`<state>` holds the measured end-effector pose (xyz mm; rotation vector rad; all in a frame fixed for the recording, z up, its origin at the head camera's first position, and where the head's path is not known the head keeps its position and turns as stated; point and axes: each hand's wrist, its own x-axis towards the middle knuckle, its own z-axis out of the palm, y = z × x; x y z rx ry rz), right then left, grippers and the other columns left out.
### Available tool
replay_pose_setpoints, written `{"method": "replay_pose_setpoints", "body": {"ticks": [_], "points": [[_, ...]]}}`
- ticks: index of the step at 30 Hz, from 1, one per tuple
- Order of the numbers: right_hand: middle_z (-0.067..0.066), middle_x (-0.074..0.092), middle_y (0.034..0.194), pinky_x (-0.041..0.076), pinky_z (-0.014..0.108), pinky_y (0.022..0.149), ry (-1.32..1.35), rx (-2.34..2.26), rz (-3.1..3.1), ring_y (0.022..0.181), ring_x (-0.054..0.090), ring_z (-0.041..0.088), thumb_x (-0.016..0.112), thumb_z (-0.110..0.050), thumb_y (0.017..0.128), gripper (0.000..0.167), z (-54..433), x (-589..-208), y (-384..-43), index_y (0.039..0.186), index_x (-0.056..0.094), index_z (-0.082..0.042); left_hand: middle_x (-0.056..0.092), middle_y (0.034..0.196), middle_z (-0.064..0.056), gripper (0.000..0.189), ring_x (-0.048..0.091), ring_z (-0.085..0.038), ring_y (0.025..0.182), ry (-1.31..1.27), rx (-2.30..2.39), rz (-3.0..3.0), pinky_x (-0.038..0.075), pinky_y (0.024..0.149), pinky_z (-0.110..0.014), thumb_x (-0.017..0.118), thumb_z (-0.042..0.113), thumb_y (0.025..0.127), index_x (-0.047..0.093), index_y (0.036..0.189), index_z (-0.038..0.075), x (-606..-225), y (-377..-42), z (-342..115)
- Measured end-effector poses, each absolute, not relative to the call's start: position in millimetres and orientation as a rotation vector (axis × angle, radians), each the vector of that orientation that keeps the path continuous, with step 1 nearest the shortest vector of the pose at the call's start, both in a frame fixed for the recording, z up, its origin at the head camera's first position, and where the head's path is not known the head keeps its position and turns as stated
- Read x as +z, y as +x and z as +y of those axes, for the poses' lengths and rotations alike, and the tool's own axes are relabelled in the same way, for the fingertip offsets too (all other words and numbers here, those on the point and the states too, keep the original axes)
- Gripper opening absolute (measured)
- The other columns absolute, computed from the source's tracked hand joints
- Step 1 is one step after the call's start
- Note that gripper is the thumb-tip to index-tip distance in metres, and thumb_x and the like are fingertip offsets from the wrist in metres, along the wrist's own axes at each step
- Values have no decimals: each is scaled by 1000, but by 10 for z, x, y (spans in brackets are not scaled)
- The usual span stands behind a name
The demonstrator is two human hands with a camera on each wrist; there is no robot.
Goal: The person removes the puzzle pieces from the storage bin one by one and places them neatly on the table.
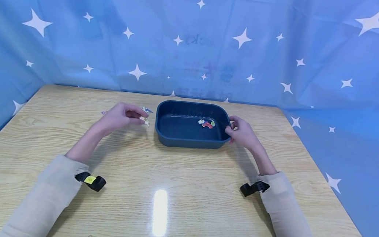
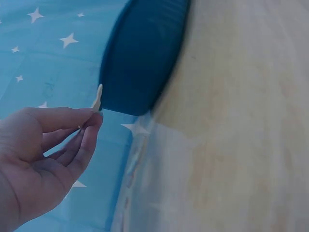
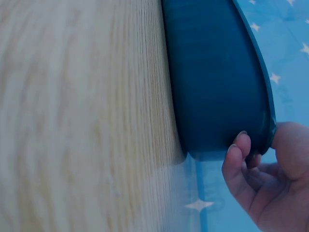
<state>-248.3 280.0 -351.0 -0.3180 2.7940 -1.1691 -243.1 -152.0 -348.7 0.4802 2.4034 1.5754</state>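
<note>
So the left hand (image 1: 122,115) has its thumb and fingers pinching a small, flat, pale-yellow cutout (image 1: 145,121) just off the left end of a dark-blue rectangular tub with rounded corners (image 1: 182,128), and a little blue-and-white cutout (image 1: 147,110) shows right behind it. Right hand's (image 1: 242,133) fingers are gripping the tub's right-end rim, tub's sitting on the light wood-grain desk (image 1: 132,180), and some small multicoloured cutouts (image 1: 207,124) are lying inside.

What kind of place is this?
Probably an indoor corner set up for filming: there's a wooden table, a blue star-patterned cloth hanging behind it, and black wrist-worn devices.
</note>
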Motion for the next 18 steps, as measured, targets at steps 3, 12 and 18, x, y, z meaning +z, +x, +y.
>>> {"method": "replay_pose_setpoints", "body": {"ticks": [3, 12, 18], "points": [[11, 55, 86, 57, 31, 62, -311, -1162, 2796, 57, 68, 25, 51, -8, 99, 52, 2797, -3506, -2479, 147, 40, 8, 69, 117, -19, 31, 66, -11, 96, 486, 1534, 2399, 52, 84, -24, 71, 4, 93, 67, 122, -7, -3558, -2425, -1526], [12, 55, 87, 57, 31, 62, -304, -1145, 2806, 58, 68, 25, 51, -9, 99, 52, 2801, -3509, -2475, 147, 40, 8, 67, 118, -19, 26, 66, -25, 98, 603, 1377, 2443, 52, 81, -24, 76, -1, 87, 71, 112, -5, -3724, -2435, -1488], [12, 54, 86, 58, 32, 63, -305, -1159, 2793, 59, 68, 27, 51, -9, 99, 52, 2801, -3505, -2474, 148, 39, 8, 67, 114, -19, 21, 63, -24, 90, 681, 1300, 2460, 51, 74, -26, 73, -8, 85, 74, 106, -3, -3752, -2437, -1493]]}}
